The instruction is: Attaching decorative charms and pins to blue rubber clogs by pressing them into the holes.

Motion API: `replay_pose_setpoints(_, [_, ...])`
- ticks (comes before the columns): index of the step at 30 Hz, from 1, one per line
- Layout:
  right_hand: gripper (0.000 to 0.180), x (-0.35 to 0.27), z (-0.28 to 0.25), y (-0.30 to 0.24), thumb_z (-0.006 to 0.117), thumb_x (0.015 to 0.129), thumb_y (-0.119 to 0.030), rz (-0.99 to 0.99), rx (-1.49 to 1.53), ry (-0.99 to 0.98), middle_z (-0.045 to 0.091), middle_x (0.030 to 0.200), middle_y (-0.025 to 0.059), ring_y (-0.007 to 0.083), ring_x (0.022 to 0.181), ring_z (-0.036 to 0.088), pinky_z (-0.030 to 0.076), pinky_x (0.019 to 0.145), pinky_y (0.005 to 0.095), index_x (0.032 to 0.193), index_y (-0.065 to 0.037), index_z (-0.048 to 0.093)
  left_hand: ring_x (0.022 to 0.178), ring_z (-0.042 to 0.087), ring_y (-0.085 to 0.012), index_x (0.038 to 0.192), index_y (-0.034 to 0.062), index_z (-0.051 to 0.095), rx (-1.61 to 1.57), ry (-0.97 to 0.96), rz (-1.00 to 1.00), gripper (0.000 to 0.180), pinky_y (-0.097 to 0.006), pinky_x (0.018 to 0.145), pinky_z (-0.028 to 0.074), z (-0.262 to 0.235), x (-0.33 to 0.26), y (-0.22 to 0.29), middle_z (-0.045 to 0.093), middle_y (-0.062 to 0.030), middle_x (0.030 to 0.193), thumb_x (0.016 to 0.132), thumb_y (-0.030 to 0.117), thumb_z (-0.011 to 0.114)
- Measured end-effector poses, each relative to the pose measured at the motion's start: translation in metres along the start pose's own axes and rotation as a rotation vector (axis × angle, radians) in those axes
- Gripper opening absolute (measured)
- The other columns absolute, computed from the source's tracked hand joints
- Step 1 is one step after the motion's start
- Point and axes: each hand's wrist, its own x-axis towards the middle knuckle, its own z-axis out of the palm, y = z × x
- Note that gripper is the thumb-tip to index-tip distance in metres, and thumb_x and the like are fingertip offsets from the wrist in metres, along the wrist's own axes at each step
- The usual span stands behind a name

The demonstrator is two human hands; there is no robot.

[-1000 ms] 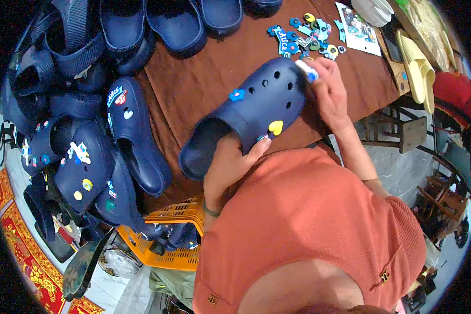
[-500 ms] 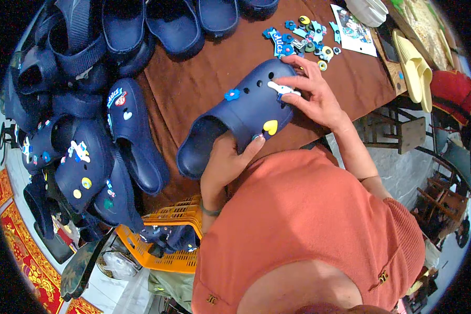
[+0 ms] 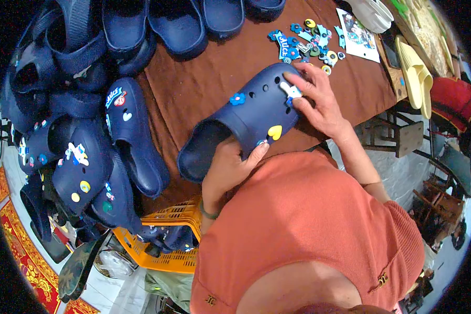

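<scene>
A navy clog (image 3: 214, 123) with round holes lies slantwise over the brown cloth, its toe pointing up and right. My left hand (image 3: 234, 165) reaches into its opening, the thumb outside on the near side; the fingers inside are hidden. My right hand (image 3: 322, 99) is at the toe, with thumb and fingers closed about a white figure-shaped shoe charm (image 3: 291, 93) on the upper. A blue flower charm (image 3: 237, 99) and a yellow heart charm (image 3: 275, 132) sit in other holes. Several loose charms (image 3: 303, 44) lie in a pile beyond the toe.
Many navy clogs (image 3: 175, 31) crowd the far and left sides; one decorated clog (image 3: 133, 131) lies left of mine. An orange basket (image 3: 178, 261) stands below. A printed card (image 3: 362, 39), yellow slippers (image 3: 416, 73) and a wooden stool (image 3: 403, 136) are at right.
The white charm has turned more upright at the toe, with my right fingers shifted along it. The clog's toe appears slightly farther right and lower; my left hand stays inside.
</scene>
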Motion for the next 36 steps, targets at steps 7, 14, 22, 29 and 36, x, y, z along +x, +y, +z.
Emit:
replay_pose_setpoints(7, [0.048,0.006,0.014,-0.007,0.066,0.084,-0.018,0.250,0.338,0.097,0.042,0.137,0.0168,0.0307,0.131,0.036,0.026,0.109,0.0392,0.130,-0.012,0.054,0.083,0.065,-0.0371,0.098,-0.0046,0.064,0.025,-0.034,-0.033,0.035,-0.040,0.073,0.051,-0.001,-0.002,-0.009,0.066,-0.0239,0.090,0.085,0.027,0.067])
replay_pose_setpoints(14, [0.053,0.004,0.017,-0.009,0.068,0.084,-0.015,0.294,0.415,0.095,0.044,0.136,0.0148,0.0277,0.132,0.037,0.027,0.109,0.0384,0.133,-0.009,0.050,0.081,0.065,-0.0372,0.096,-0.0044,0.064,0.009,-0.033,0.014,0.033,-0.040,0.071,0.051,-0.001,0.000,-0.004,0.066,-0.0235,0.088,0.085,0.026,0.067])
replay_pose_setpoints(22, [0.047,0.000,0.015,0.000,0.071,0.076,-0.009,0.047,0.057,0.087,0.045,0.130,0.0144,0.0284,0.118,0.044,0.035,0.101,0.0390,0.122,-0.013,0.060,0.083,0.065,-0.0379,0.098,-0.0035,0.064,0.003,-0.043,0.015,0.031,-0.040,0.071,0.051,-0.002,0.000,-0.005,0.066,-0.0235,0.090,0.085,0.025,0.066])
replay_pose_setpoints(29, [0.038,-0.001,0.013,-0.002,0.068,0.081,-0.015,0.124,0.153,0.066,0.045,0.131,0.0144,0.0285,0.119,0.043,0.034,0.100,0.0388,0.118,-0.012,0.063,0.086,0.065,-0.0387,0.100,-0.0033,0.064,-0.005,-0.070,-0.023,0.032,-0.040,0.074,0.051,-0.002,-0.001,-0.004,0.066,-0.0233,0.092,0.085,0.025,0.066])
replay_pose_setpoints(36, [0.028,0.004,0.012,-0.002,0.073,0.078,-0.016,0.270,0.493,0.085,0.047,0.129,0.0121,0.0254,0.122,0.042,0.031,0.103,0.0373,0.105,-0.010,0.069,0.085,0.064,-0.0385,0.101,-0.0029,0.064,-0.025,-0.061,-0.014,0.031,-0.040,0.074,0.050,-0.002,-0.001,-0.004,0.066,-0.0229,0.092,0.086,0.024,0.065])
